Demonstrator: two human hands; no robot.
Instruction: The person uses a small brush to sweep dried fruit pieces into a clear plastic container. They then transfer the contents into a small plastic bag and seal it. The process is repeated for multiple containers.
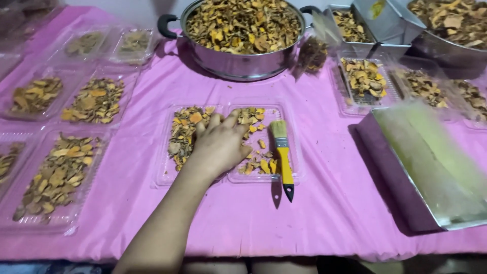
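My left hand lies palm down, fingers slightly spread, on an open clear plastic clamshell tray in the middle of the pink tablecloth. Both halves of the tray hold dried orange and brown slices, and my fingertips rest on them near the hinge. Nothing is gripped in the hand. A yellow-handled paintbrush lies just right of my hand, bristles on the tray's right half and black tip pointing toward me. My right hand is out of sight.
A steel pot full of the same slices stands at the back centre. Several filled clear trays cover the left side. At right a blurred shallow metal tray lies tilted, with more filled trays and metal containers behind.
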